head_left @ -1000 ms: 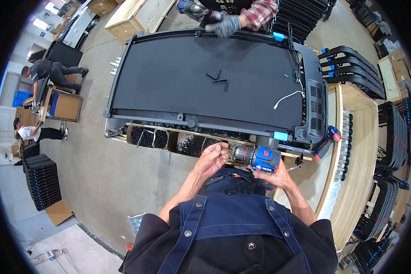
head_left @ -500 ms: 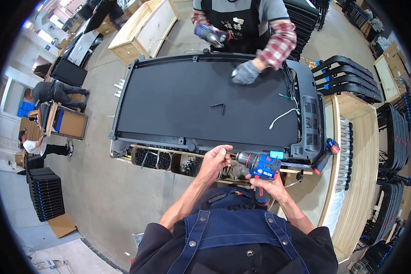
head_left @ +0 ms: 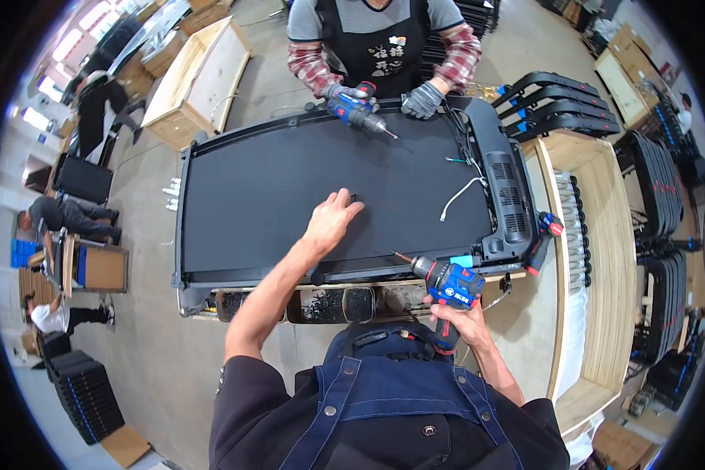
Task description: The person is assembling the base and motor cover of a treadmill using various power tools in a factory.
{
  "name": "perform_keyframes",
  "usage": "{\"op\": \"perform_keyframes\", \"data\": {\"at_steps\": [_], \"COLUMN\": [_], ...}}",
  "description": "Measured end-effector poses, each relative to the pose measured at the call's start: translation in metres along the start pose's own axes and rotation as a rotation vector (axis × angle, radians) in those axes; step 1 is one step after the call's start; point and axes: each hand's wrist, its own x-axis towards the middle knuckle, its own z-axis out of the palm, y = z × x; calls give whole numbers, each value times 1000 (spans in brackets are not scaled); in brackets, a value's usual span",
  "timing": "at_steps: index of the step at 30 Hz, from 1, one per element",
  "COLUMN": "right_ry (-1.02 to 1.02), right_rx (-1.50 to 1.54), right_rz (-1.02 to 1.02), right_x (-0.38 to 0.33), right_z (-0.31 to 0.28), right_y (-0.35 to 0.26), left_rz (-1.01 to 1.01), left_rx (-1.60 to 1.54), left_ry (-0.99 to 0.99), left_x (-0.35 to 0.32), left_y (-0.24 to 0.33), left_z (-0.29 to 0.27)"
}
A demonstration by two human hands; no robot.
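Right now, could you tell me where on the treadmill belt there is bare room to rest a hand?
The treadmill belt is bare left of the left hand. The end by the white cable and co-worker's drill is crowded.

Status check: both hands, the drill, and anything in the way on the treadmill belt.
Left hand open, reaching for small black part on belt. Right hand grips blue drill at near edge. Co-worker's drill and gloved hand at far edge.

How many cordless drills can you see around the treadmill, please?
2: one blue drill in the person's right hand at the near edge, and a second drill held by the co-worker at the far edge. Others may be hidden.
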Motion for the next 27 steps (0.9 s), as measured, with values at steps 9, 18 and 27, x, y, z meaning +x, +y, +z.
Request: {"op": "perform_keyframes", "data": {"at_steps": [9,18,27], "right_ry": [303,337,55], "right_rx": [-36,17,34], "right_rz": [-22,-7,59], "right_x": [-40,-30,-4], "right_z": [-1,-52,-118], "right_y": [-4,-20,-23], "left_rz": [22,-529,-818], "left_rx": [-369,-543,-318], "left_ry": [-203,-100,-154], "left_x": [37,-11,-3], "left_y": [17,134,163], "left_z": [-13,59,67]}}
